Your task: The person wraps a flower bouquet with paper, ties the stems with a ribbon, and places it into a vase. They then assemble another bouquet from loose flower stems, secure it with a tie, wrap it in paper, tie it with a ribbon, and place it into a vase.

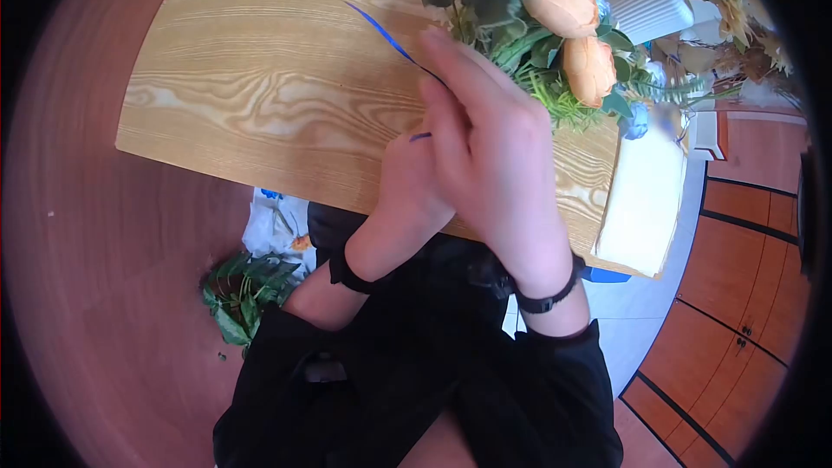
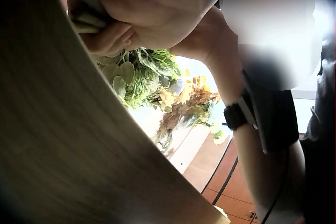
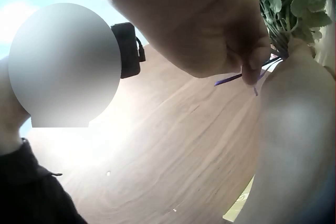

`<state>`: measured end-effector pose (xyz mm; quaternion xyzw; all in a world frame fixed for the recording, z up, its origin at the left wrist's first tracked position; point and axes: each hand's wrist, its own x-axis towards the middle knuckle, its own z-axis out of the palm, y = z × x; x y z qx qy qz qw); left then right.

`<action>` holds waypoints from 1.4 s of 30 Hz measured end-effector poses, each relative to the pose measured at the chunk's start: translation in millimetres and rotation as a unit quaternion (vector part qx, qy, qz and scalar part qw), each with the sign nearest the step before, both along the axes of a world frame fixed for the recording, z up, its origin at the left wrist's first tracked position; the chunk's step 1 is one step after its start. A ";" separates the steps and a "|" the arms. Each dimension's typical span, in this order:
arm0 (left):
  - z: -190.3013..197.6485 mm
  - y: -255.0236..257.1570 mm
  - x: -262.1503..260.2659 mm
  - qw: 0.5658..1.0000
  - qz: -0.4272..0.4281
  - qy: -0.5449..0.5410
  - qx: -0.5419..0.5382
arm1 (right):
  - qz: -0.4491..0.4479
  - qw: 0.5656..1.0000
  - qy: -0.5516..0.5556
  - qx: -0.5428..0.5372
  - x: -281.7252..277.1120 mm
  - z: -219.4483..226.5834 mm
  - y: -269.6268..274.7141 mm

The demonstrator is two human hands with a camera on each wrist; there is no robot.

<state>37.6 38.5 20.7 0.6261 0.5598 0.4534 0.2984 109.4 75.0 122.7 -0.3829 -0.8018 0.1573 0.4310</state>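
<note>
My right hand (image 1: 503, 139) crosses over my left hand (image 1: 416, 178) at the table's near side, covering much of it in the head view. A thin blue ribbon (image 1: 381, 32) runs from the tabletop to the right fingers; its short end shows by the left knuckles. In the right wrist view, fingertips pinch the ribbon (image 3: 231, 80), which looks purple there, close beside green stems. Beyond my hands lies a bouquet (image 1: 591, 69) of peach roses, small blue flowers and green leaves. My left fingers curl around its stems (image 2: 86, 19) in the left wrist view.
The wooden table (image 1: 260, 113) extends to the left and away. White paper (image 1: 641, 199) lies along its right side, with a ribbed white vase (image 1: 650, 9) and dried flowers (image 1: 745, 26) behind. Leafy cuttings (image 1: 247, 295) and a white bag (image 1: 273, 230) are on the floor.
</note>
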 end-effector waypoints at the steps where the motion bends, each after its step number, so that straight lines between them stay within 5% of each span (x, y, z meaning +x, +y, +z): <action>1: 3.5 1.2 1.5 0.999 0.031 -0.041 0.009 | -0.001 1.000 0.000 0.001 -3.7 3.7 1.8; 4: 21.3 -4.2 -6.0 0.997 0.008 0.045 -0.068 | -0.032 0.993 -0.070 -0.094 -11.6 11.5 8.5; 7: 7.4 -2.5 -4.9 0.999 -0.006 0.037 -0.024 | 0.000 0.987 -0.118 -0.111 -11.0 7.3 11.7; 10: 7.5 4.2 -6.4 0.993 0.023 -0.105 0.043 | 0.041 0.998 -0.036 -0.014 -6.6 3.0 1.6; 12: -0.2 7.7 -10.3 0.991 0.023 -0.123 0.040 | 0.042 0.994 0.034 -0.097 -1.6 9.7 -11.8; 17: 12.8 7.8 -17.9 0.986 0.009 -0.161 0.031 | 0.121 0.986 0.077 -0.089 15.1 -8.4 -22.4; 19: 20.0 9.6 -17.3 0.983 0.035 -0.172 -0.051 | 0.151 0.976 0.115 -0.104 20.8 -20.9 -24.5; 21: 16.4 10.2 -17.8 0.984 0.033 -0.170 -0.042 | 0.150 0.929 0.273 -0.199 28.1 -27.1 -28.8; 23: 19.1 9.4 -18.1 0.985 0.027 -0.167 -0.033 | 0.147 0.913 0.301 -0.232 35.9 -26.1 -28.7; 25: 28.4 4.6 -19.0 0.935 -0.021 -0.323 -0.141 | 0.150 0.893 0.325 -0.271 43.4 -30.3 -26.5; 29: 34.4 1.8 -22.7 0.885 -0.051 -0.414 -0.206 | 0.137 0.880 0.372 -0.264 42.1 -32.7 -23.7; 31: 39.3 -1.1 -31.5 0.815 -0.120 -0.506 -0.255 | 0.134 0.891 0.354 -0.249 49.7 -39.2 -19.1; 35: 35.4 -1.5 -34.7 0.789 -0.151 -0.533 -0.267 | 0.107 0.931 0.280 -0.211 52.2 -41.6 -20.7; 42: 34.0 2.7 -33.7 0.786 -0.184 -0.534 -0.252 | 0.121 0.919 0.297 -0.228 59.7 -47.9 -20.9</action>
